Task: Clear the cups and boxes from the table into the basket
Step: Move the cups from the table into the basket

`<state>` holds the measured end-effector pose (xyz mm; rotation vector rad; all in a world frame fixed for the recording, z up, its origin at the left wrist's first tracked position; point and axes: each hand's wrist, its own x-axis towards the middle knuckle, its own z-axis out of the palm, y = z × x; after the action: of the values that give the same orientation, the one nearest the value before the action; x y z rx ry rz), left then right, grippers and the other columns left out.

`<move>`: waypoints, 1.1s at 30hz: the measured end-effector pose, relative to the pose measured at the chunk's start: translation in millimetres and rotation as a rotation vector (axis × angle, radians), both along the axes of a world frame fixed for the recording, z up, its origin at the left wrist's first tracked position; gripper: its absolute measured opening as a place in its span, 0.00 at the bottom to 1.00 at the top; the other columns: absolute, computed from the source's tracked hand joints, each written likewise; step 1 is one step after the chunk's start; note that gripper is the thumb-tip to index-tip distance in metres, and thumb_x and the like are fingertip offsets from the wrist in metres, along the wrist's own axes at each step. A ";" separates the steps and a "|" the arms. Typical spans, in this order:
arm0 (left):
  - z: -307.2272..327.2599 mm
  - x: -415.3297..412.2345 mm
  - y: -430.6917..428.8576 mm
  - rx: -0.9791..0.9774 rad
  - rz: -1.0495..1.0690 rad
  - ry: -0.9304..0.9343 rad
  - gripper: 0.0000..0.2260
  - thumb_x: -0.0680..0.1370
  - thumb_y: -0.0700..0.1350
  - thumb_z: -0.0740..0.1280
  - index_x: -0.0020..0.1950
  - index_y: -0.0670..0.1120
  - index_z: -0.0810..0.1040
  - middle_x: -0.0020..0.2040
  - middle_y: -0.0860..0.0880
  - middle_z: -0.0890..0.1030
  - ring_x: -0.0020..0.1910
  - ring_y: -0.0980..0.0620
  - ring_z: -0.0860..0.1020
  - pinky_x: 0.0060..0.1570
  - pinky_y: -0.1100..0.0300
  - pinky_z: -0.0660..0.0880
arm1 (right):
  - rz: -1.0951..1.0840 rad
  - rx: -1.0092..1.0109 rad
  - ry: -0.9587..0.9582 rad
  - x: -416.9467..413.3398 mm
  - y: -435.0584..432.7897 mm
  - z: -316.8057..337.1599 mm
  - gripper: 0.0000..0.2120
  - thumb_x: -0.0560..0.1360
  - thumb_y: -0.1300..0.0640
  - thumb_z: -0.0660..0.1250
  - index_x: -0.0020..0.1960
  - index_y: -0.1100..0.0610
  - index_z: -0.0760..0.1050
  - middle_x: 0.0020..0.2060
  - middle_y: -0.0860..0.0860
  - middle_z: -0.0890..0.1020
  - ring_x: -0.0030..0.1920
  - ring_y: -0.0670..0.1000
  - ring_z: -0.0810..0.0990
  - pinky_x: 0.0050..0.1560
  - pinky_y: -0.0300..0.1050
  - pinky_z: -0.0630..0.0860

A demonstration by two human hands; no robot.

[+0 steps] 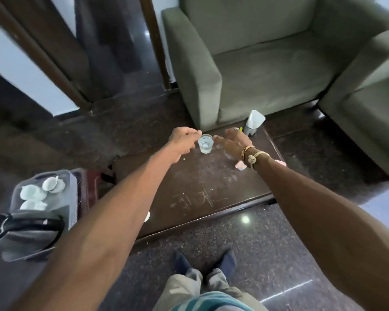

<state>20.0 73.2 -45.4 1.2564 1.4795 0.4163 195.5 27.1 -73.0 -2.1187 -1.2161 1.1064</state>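
Note:
A small clear glass cup point(205, 143) stands near the far edge of the dark low table point(200, 189). My left hand point(184, 140) is at the cup's left side, with thumb and finger pinching its rim. From the right, my right hand point(231, 140) reaches in with fingers extended, the tips touching the cup's right side. A small pink box point(240, 166) lies on the table, partly hidden under my right wrist. On the floor left of the table sits the grey basket point(73, 209), holding white cups point(54, 185).
A white napkin holder point(253, 123) stands at the table's far right corner. Grey-green armchairs point(267, 70) stand right behind and to the right of the table. A dark bag with a black handle point(27, 225) lies in front of the basket. My feet point(204, 263) stand before the table's near edge.

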 end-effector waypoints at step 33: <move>-79.7 -294.4 -39.8 -0.185 0.724 -0.079 0.18 0.79 0.51 0.68 0.66 0.45 0.76 0.60 0.46 0.80 0.57 0.48 0.80 0.59 0.53 0.76 | 0.715 -0.131 -0.041 -293.6 80.9 -68.6 0.35 0.73 0.37 0.69 0.72 0.56 0.70 0.64 0.52 0.78 0.64 0.54 0.77 0.56 0.42 0.70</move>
<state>-274.3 33.4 -125.1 0.5190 1.8306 0.7693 -98.2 107.9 -141.6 -1.8275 -2.0569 1.4560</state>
